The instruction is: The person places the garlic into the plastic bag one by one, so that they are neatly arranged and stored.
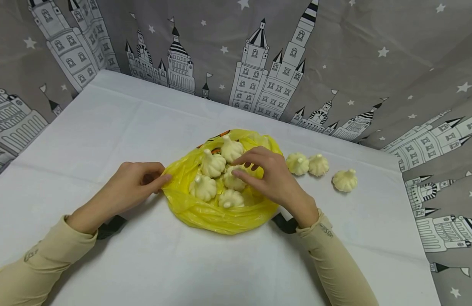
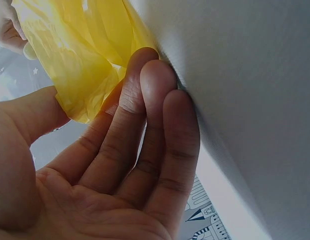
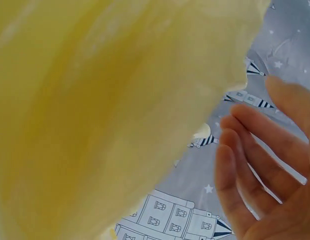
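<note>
A yellow plastic bag (image 1: 220,223) lies with its mouth spread wide, and several whitish garlic bulbs (image 1: 203,188) sit inside it. My left hand (image 1: 134,182) pinches the bag's left rim between thumb and fingers. The left wrist view shows the yellow film (image 2: 90,65) between that thumb and the forefinger, the other fingers loosely bent beside it. My right hand (image 1: 272,174) hovers over the right part of the bag, just above a garlic bulb (image 1: 233,178). Its fingers (image 3: 245,170) are relaxed and apart from the thumb, with nothing between them in the right wrist view.
To the right of the bag, three more bulbs lie on the white table (image 1: 205,272): two side by side, the left garlic bulb (image 1: 297,164) and the middle garlic bulb (image 1: 318,165), and a separate garlic bulb (image 1: 344,180). Behind hangs a grey castle-print cloth (image 1: 213,55).
</note>
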